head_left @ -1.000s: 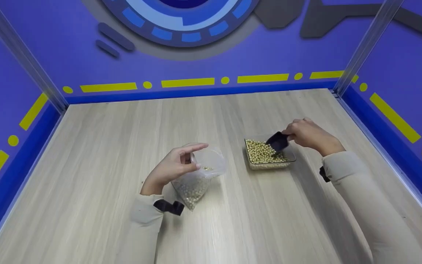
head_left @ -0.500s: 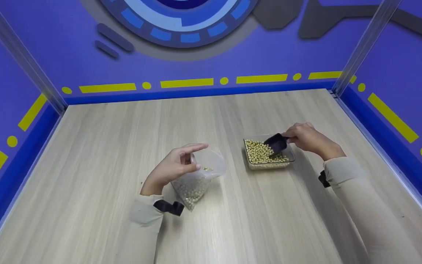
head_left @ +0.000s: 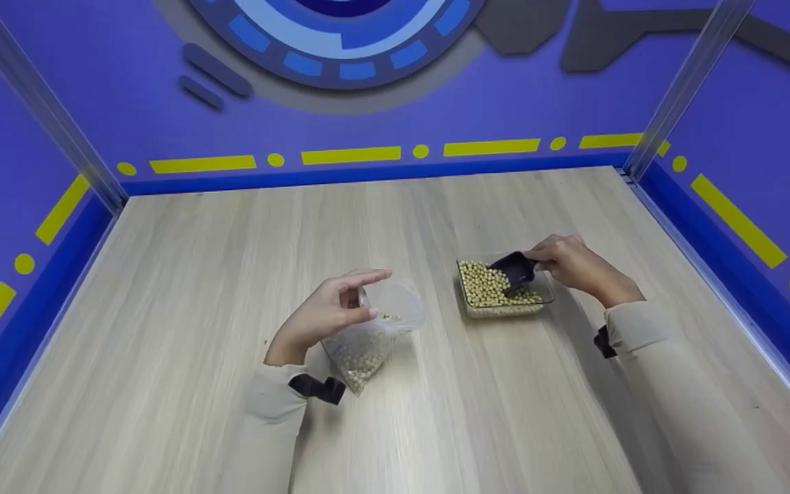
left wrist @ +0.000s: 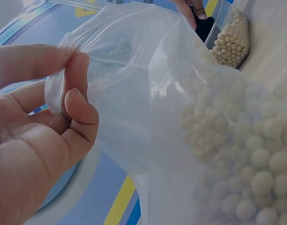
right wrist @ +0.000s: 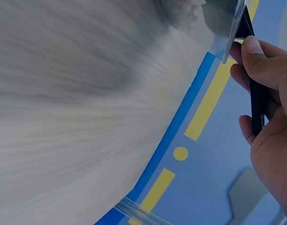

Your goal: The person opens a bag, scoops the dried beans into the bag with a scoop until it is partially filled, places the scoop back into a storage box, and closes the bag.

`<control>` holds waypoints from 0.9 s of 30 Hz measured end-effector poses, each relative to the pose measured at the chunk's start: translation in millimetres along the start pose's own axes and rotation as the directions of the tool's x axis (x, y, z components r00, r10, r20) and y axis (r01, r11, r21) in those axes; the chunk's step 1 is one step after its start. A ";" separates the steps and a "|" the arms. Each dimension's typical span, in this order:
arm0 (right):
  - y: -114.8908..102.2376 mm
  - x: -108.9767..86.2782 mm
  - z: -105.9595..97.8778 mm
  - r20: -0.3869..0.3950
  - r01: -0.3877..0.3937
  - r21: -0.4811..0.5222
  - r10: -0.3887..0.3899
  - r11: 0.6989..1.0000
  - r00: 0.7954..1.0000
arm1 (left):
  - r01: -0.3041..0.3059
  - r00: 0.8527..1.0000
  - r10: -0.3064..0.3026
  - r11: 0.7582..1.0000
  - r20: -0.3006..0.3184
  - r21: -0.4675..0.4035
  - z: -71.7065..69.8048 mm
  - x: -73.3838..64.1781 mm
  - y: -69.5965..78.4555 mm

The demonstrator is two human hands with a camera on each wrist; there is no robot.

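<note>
My left hand (head_left: 323, 312) pinches the rim of a clear plastic bag (head_left: 361, 343), whose mouth stands open toward the right. Soybeans (left wrist: 262, 178) fill the bag's lower part, and a few lie just inside its mouth. To the right, my right hand (head_left: 577, 267) grips the handle of a black scoop (head_left: 515, 267). The scoop's head is down among the soybeans in a clear rectangular container (head_left: 505, 312). In the right wrist view the black handle (right wrist: 258, 103) runs between thumb and fingers, while the container's wall hides most of the scoop head.
Both items are on a light wood-grain table (head_left: 230, 261). Blue panels (head_left: 367, 130) with yellow marks enclose its back and sides, joined by metal corner posts (head_left: 683, 89). A black wrist strap (head_left: 316, 387) is on the left sleeve.
My right hand has shifted slightly toward me and to the left, the scoop moving with it through the soybeans. The left hand and the bag have stayed nearly still.
</note>
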State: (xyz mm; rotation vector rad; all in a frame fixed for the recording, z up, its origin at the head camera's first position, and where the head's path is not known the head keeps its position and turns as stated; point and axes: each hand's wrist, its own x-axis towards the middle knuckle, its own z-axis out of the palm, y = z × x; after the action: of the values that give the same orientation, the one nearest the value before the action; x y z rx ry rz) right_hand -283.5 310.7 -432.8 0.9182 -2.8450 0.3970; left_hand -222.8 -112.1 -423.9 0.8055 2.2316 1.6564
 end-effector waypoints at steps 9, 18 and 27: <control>1.0 0.8 11.7 -0.058 0.035 0.092 -0.030 0.995 0.998 | 0.008 1.000 -0.008 1.000 0.006 0.006 -1.1 -0.4 0.5; -1.5 1.5 17.8 -0.042 0.003 0.120 0.002 0.993 0.999 | 0.005 1.000 -0.004 1.000 0.008 -0.023 -1.2 -1.6 -1.4; -1.4 -1.3 20.6 -0.027 -0.018 0.184 0.023 0.983 0.999 | 0.007 1.000 -0.007 1.000 0.015 -0.017 0.8 0.2 -1.5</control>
State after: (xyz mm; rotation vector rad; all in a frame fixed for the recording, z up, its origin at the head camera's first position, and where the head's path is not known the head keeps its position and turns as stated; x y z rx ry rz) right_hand -282.4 304.4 -452.5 0.9054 -2.8302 0.6802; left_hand -222.9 -111.7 -425.6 0.8017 2.2048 1.6590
